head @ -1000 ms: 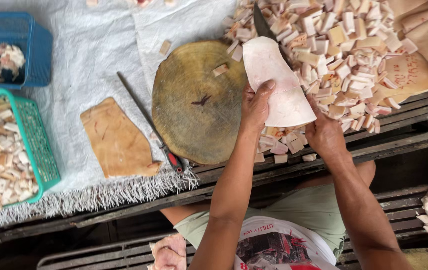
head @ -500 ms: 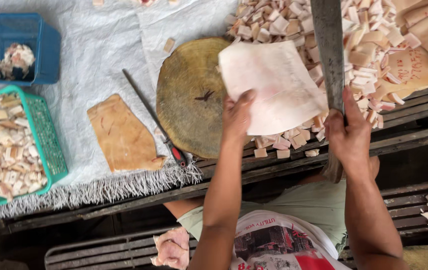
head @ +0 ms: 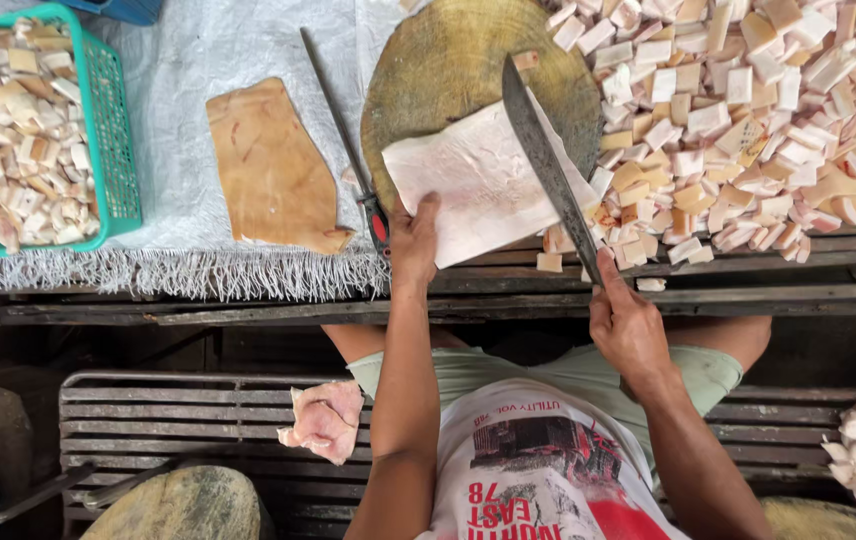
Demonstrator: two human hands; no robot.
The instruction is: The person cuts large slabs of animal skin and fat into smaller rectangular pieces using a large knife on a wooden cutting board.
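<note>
My left hand (head: pixel 414 238) presses on the near edge of a pale white slab of pork skin (head: pixel 478 180) that lies over the round wooden chopping block (head: pixel 448 55). In my right hand (head: pixel 628 325) I grip the handle of a long dark cleaver (head: pixel 546 160), whose blade lies edge-down across the slab's right side. The slab hangs over the block's near rim.
A big heap of cut skin cubes (head: pixel 748 120) fills the right of the table. A brown skin slab (head: pixel 270 165) and a thin sharpening rod (head: pixel 340 140) lie on the white sheet, left of the block. A green basket (head: pixel 113 130) of cubes stands far left. Pink meat (head: pixel 323 420) rests on a slatted bench below.
The view has shifted nearer. The slab now lies flat on the block under my left hand, and the cleaver has come from the slab's right edge onto it.
</note>
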